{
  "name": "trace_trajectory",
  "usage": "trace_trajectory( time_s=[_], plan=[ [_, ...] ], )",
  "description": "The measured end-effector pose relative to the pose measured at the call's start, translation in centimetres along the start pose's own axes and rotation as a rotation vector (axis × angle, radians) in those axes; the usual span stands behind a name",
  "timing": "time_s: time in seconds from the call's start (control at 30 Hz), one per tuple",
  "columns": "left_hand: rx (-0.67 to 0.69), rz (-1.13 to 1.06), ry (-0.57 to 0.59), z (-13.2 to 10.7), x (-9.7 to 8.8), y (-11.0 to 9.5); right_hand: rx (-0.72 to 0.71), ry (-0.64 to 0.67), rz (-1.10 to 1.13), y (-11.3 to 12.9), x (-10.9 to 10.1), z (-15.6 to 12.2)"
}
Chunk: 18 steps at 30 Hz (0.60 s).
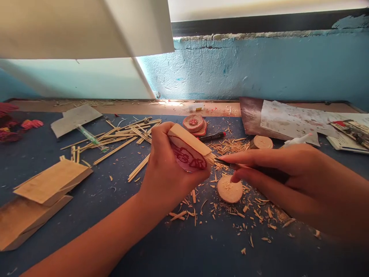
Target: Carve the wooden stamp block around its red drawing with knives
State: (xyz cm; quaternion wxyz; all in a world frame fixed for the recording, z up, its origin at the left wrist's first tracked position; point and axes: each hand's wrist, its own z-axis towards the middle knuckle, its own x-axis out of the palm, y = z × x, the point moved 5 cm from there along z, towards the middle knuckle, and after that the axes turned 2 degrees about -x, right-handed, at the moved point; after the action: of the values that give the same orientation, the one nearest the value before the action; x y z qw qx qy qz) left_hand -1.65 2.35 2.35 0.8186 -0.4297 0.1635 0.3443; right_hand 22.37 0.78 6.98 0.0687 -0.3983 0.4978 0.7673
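Note:
My left hand (pixel 170 173) is closed around a pale wooden block (pixel 191 139), tilted, with a dark red drawing on the side facing me. In my right hand (pixel 276 177) is a dark, slim carving knife (pixel 230 164), gripped between thumb and fingers. Its tip meets the splintered right end of the block, where the wood is cut away. Part of the tool is hidden by my fingers. Below the block lies a round wood slice (pixel 230 189) with small chips on it, and wood shavings (pixel 230 146) are scattered around it.
Two wooden blocks (pixel 53 181) lie stacked at the left. Thin wooden sticks (pixel 123 134) are strewn behind my left hand. Further back are a carved round piece (pixel 193 122), a red-and-black marker (pixel 213 136), another wood slice (pixel 262 142) and a stained paper sheet (pixel 288 117). A blue wall (pixel 259 65) stands behind.

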Motion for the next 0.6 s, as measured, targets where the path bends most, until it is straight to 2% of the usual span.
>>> trace_trajectory(
  time_s=[0.17, 0.37, 0.6],
  plan=[
    [0.015, 0.031, 0.026, -0.1, 0.3, 0.3, -0.030, -0.049, -0.045, -0.1, -0.1, 0.0],
    [0.059, 0.058, 0.015, -0.2, -0.1, -0.1, -0.020, -0.001, -0.059, -0.6, 0.3, -0.2],
    [0.060, 0.087, 0.006, 0.0, -0.4, -0.1, 0.003, -0.042, 0.075, -1.0, 1.5, 0.0]
  ],
)
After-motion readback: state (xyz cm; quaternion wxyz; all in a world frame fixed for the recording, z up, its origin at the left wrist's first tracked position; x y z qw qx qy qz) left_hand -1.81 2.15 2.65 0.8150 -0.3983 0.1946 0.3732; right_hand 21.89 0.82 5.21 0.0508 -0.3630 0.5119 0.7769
